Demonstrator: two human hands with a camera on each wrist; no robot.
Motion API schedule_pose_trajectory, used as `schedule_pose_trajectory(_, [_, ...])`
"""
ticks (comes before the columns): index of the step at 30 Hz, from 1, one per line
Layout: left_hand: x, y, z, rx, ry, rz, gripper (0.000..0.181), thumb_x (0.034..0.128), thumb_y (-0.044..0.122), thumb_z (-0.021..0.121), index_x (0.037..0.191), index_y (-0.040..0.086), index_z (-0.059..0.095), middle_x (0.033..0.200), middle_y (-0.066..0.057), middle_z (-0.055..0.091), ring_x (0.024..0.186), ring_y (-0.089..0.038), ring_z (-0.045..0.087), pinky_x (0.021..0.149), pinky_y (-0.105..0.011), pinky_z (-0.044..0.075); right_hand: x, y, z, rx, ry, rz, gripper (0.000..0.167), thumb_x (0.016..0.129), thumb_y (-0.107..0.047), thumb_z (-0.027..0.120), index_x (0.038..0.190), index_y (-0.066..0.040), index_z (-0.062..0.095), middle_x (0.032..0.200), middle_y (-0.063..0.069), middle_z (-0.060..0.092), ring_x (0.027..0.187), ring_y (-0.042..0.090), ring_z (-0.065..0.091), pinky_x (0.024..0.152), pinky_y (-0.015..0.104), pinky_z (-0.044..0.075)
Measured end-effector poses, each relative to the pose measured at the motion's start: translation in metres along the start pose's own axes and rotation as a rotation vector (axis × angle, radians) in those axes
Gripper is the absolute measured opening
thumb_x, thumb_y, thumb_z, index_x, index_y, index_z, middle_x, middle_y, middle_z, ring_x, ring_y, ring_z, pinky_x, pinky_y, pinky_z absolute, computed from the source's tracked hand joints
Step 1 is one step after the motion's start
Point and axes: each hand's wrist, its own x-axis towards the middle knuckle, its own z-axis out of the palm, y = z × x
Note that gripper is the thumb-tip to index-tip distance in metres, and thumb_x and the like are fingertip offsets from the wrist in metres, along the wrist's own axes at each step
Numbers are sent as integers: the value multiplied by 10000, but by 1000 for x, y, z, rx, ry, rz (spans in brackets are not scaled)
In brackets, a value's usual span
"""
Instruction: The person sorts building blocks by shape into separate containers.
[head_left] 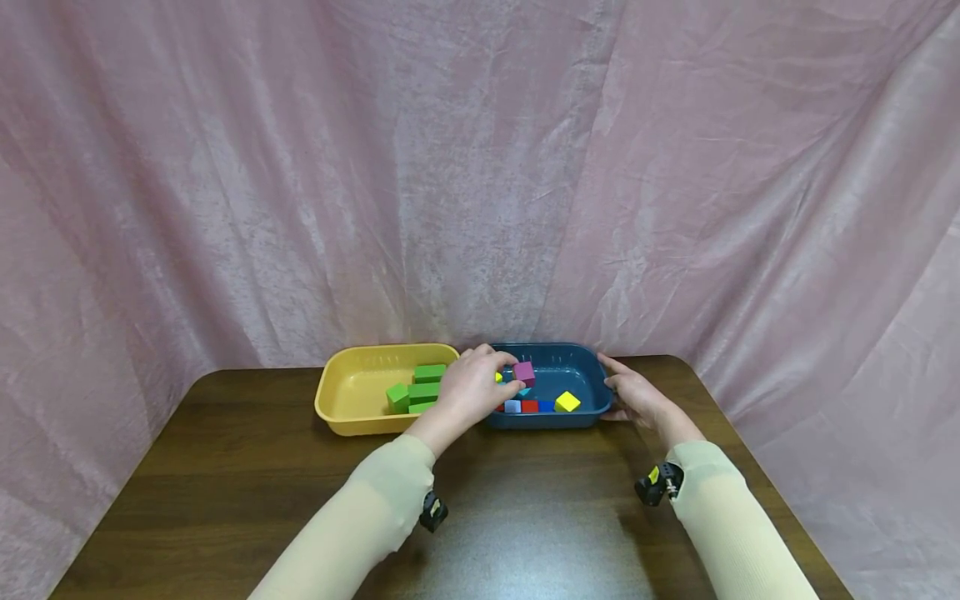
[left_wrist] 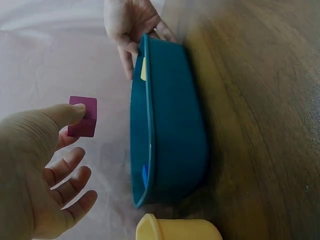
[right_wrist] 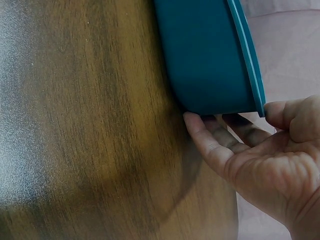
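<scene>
Between thumb and index finger, my left hand [head_left: 471,385] pinches a purple cube [head_left: 524,374], held above the left part of a dark blue bin [head_left: 558,422]. The other fingers of that hand are loosely bent in the left wrist view, apart from the purple cube [left_wrist: 83,117]. At the bin's right end is my right hand [head_left: 637,396]. Its thumb touches the rim and its fairly straight fingers [right_wrist: 210,145] rest against the outer end wall. Inside the bin lie a yellow cube [head_left: 567,402], a red block [head_left: 529,407] and several blue blocks; my left hand hides some contents.
A yellow bin [head_left: 352,426] stands close on the left, holding several green blocks [head_left: 398,397] in its right half. Both bins sit near the far edge of a brown wooden table [head_left: 525,500]. Pink curtain [head_left: 480,167] hangs directly behind.
</scene>
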Motion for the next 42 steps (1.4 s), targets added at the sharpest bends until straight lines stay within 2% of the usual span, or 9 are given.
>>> schedule_pose_trajectory(9, [3,2,5,13,-11,-9,425,909,516,739,1261,278,732,971,42,579,882,-149,506,672,-300,450,1,2,0,-5,3,-2,635,1080,-51,229,1664,-234,59,1629,313,97,1363,532,394,987,653,449])
schedule_pose_trajectory(13, [5,3,8,15,-23,-16,415,915,511,734,1257,275,734,949,46,569,872,-149,499,674,-302,443,2,3,0,-7,9,4,632,1081,-55,234,1664,-236,70,1640,302,86,1363,526,400,985,646,456])
schedule_pose_trajectory(22, [7,7,15,14,-37,-49,431,920,487,740,1285,258,724,1025,17,623,904,-161,522,718,-302,460,3,5,0,-8,4,-1,630,1085,-62,235,1665,-237,61,1645,300,72,1386,545,369,984,642,460])
schedule_pose_trajectory(27, [9,7,18,19,-36,-40,439,930,473,730,1314,262,711,1073,6,649,934,-171,549,756,-318,484,2,3,1,0,3,2,628,1086,-58,229,1664,-237,60,1657,285,34,1387,555,359,996,653,443])
schedule_pose_trajectory(42, [7,-1,13,-17,-37,-66,472,936,451,728,1365,262,674,1165,-6,642,1012,-187,560,819,-355,509,1,2,0,-2,-7,1,638,1082,-57,223,1663,-240,33,1646,314,45,1392,563,346,994,655,443])
